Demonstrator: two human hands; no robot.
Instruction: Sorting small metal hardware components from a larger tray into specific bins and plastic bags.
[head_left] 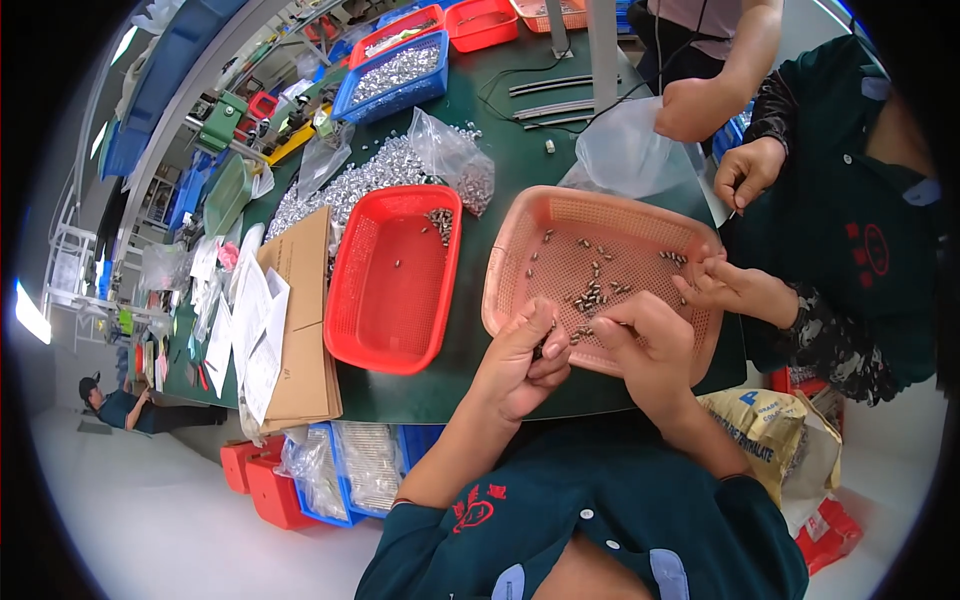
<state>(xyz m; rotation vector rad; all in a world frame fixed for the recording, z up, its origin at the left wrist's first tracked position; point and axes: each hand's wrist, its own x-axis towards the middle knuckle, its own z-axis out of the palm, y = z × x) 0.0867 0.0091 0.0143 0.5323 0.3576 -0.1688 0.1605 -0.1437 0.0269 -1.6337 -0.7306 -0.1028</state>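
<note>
My left hand [522,362] is closed at the near left edge of the pink mesh basket [508,270], with small metal fittings [539,351] showing between its curled fingers. Over the basket's near side, my right hand [652,345] has thumb and forefinger pinched together; whatever is between them is too small to make out. Several loose metal fittings [590,296] lie scattered in the basket, thickest around its middle. At the basket's right side, a co-worker's open hand [738,288] reaches over the rim.
A red basket [375,335] with a few fittings stands to the left, beside flattened cardboard [305,350] and papers. Behind it are a heap of silvery parts [345,190], a plastic bag [450,150] and a blue bin [350,105]. Co-workers' arms occupy the right side.
</note>
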